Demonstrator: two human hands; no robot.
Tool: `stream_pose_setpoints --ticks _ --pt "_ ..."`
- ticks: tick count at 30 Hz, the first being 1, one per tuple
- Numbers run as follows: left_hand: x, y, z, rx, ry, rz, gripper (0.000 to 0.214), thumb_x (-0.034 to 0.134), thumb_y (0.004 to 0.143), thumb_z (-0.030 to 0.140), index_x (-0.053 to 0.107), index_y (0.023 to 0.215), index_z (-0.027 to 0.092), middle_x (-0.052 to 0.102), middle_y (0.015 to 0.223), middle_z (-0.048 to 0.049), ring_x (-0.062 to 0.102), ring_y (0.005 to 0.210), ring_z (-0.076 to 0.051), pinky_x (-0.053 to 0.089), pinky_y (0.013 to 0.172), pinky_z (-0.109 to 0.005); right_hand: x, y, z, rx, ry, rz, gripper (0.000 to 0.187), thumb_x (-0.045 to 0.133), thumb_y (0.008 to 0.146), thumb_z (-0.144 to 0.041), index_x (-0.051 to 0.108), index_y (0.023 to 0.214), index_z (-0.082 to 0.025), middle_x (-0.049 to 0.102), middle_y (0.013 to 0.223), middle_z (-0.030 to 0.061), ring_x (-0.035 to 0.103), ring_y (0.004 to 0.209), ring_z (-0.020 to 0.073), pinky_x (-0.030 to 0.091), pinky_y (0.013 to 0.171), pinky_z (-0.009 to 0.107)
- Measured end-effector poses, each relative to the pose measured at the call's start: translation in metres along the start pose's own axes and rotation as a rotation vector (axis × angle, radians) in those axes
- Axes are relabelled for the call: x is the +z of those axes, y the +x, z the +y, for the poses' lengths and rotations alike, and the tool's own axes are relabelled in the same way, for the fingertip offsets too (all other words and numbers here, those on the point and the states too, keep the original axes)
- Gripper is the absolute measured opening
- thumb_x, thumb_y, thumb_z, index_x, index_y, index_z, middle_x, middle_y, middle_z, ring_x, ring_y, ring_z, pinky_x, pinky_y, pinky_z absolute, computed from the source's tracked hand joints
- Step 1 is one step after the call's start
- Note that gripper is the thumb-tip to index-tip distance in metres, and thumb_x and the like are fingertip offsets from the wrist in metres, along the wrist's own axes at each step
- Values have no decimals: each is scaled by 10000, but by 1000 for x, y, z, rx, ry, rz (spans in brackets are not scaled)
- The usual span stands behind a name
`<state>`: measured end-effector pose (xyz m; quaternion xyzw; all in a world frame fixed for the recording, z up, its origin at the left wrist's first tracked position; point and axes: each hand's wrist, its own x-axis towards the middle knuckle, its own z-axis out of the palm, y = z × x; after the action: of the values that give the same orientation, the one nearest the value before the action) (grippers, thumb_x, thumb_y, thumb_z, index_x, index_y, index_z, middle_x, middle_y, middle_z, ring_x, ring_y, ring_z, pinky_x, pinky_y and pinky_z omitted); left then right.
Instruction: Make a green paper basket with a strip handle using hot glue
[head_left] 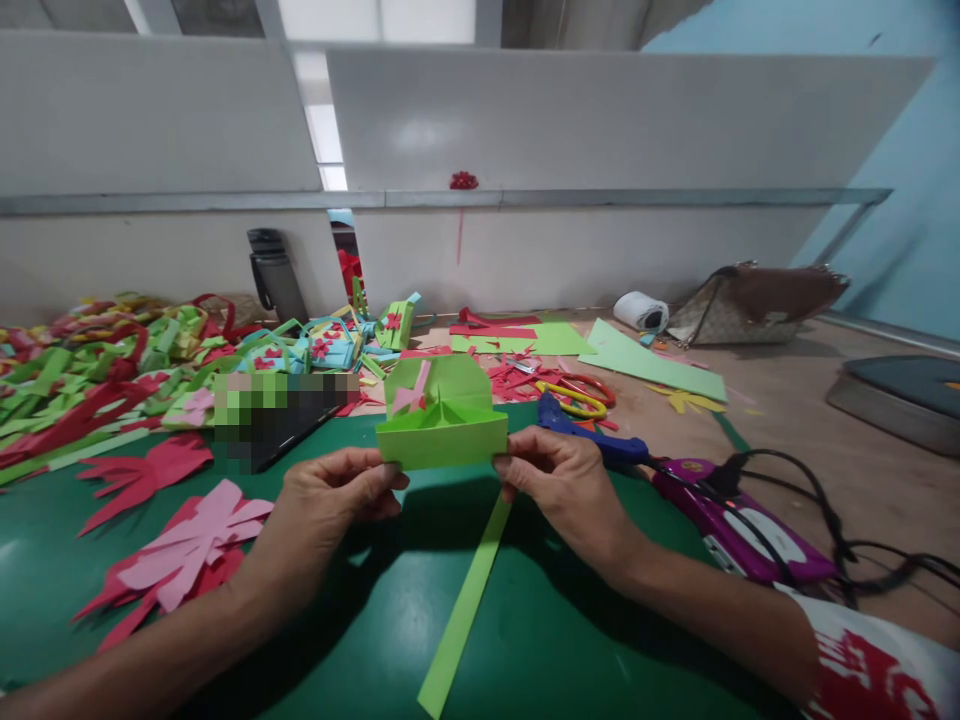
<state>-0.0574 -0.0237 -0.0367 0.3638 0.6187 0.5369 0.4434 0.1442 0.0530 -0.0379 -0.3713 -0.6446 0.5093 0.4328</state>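
Between both hands, just above the green mat (330, 640), is a small light-green folded paper box (442, 442) with its back flap raised. A pink paper piece (412, 390) shows against that flap. My left hand (337, 490) pinches the box's lower left corner between thumb and fingers. At the lower right corner my right hand (559, 490) grips the box the same way. A long light-green paper strip (465, 610) runs from beneath my right fingers toward the mat's near side; whether those fingers also hold it, I cannot tell.
Pink and red paper cutouts (187, 550) lie at left, before a heap of paper pieces (97, 380). A dark phone (300, 425) lies behind my left hand. Scissors (574, 397), a blue glue gun (592, 435) and a purple power strip (742, 520) with black cables are at right.
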Motion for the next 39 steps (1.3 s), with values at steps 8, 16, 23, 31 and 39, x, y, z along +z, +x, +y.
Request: stream_pose_setpoints --ticks 8,16,23,31,39 --pt "1 6 -3 -113 -169 -31 209 785 644 259 663 741 121 687 682 -38 602 560 -112 473 575 -215 -1 1 3 70 25 -33 204 700 696 -358 648 675 -162 659 637 3 599 508 116 483 511 247" --pt "0 4 -2 -79 -188 -39 152 788 624 228 672 665 139 689 682 -28 625 618 -123 489 634 -223 -2 1 2 72 15 -14 217 719 680 -383 677 673 -170 664 609 7 599 568 128 479 541 243" --pt "-5 0 4 118 67 26 54 757 641 209 708 647 186 704 658 -7 622 630 -134 473 605 -199 -4 -3 5 -1 54 7 127 750 636 -311 711 667 -194 667 640 5 599 615 146 495 594 270" --pt "-13 -5 7 297 135 -8 88 675 636 159 731 593 210 732 777 -22 657 718 -171 508 673 -216 -4 -8 7 -133 -38 -12 145 681 676 -234 615 549 -208 589 619 -13 558 634 150 455 564 245" --pt "-14 -5 5 164 228 106 105 706 596 247 663 546 165 649 531 1 560 504 -119 417 477 -186 -13 -11 0 -316 -551 62 120 657 735 -187 539 733 -207 563 616 -49 546 540 118 463 515 223"
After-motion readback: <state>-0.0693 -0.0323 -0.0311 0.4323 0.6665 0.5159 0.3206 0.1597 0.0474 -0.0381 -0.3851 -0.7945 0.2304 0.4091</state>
